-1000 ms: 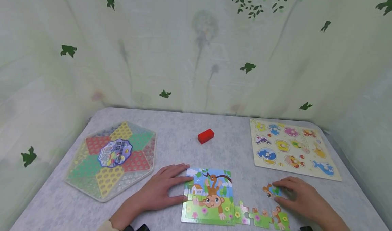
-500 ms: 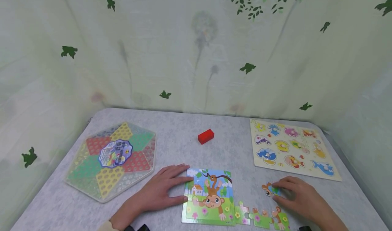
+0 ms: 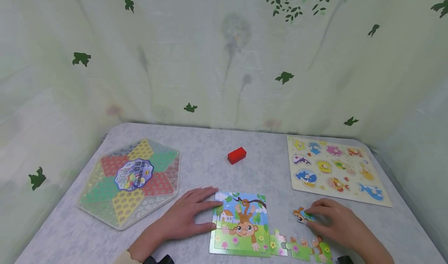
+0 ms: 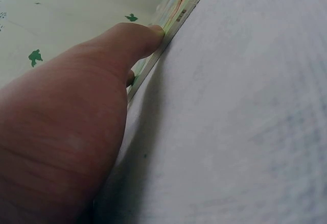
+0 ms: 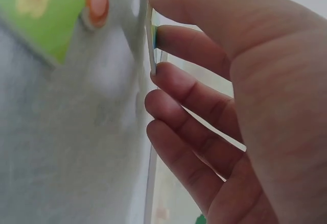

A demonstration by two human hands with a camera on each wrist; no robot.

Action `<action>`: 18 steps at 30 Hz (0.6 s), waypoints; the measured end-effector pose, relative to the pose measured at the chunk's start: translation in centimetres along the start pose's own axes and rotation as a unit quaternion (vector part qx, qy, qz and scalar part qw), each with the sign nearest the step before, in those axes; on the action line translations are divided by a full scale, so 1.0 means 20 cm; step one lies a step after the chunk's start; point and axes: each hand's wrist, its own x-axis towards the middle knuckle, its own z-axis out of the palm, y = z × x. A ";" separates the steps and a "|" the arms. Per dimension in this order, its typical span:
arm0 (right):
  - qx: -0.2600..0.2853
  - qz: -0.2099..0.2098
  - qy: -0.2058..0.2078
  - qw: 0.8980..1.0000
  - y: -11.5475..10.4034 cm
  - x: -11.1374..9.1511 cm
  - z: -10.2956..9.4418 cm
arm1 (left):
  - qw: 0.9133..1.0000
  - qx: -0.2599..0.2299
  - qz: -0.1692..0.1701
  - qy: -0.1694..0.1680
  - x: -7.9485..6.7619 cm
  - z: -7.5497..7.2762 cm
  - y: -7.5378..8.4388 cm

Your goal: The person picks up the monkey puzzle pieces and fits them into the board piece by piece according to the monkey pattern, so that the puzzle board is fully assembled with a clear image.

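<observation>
A monkey jigsaw puzzle [image 3: 241, 225] in its flat board lies at the front middle of the table. My left hand [image 3: 183, 215] rests spread beside it, thumb and index fingertips on its left edge; in the left wrist view the thumb [image 4: 138, 38] touches the board's rim. My right hand [image 3: 334, 219] pinches a jigsaw piece [image 3: 300, 214] with part of a monkey's face, between thumb and fingers. The right wrist view shows this piece [image 5: 152, 43] edge-on. Along the board's lower right, a row of joined jigsaw pieces [image 3: 299, 250] lies on the table.
At left lies a hexagonal Chinese checkers board [image 3: 159, 184]. A red block [image 3: 237, 155] sits toward the back middle. The cream animal peg puzzle [image 3: 315, 165] is at the back right. A leaf-patterned curtain [image 3: 210, 62] hangs behind the table.
My right hand has moved a little to the left, toward the puzzle board, with the jigsaw piece in its fingers. The left hand stays at the board's edge.
</observation>
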 end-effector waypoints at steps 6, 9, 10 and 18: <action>-0.009 -0.036 0.009 0.999 -0.02 0.02 -0.01 | 1.000 -0.007 -0.010 -0.009 0.00 0.00 0.00; -0.010 -0.045 0.002 0.999 -0.04 0.04 -0.03 | 1.000 -0.010 -0.010 -0.008 0.00 0.00 0.00; -0.010 -0.048 -0.002 0.999 -0.04 0.04 -0.03 | 1.000 -0.012 -0.012 -0.010 0.00 0.00 0.00; -0.003 -0.073 -0.012 0.997 -0.08 0.08 -0.07 | 1.000 -0.010 -0.021 -0.020 0.00 0.00 0.00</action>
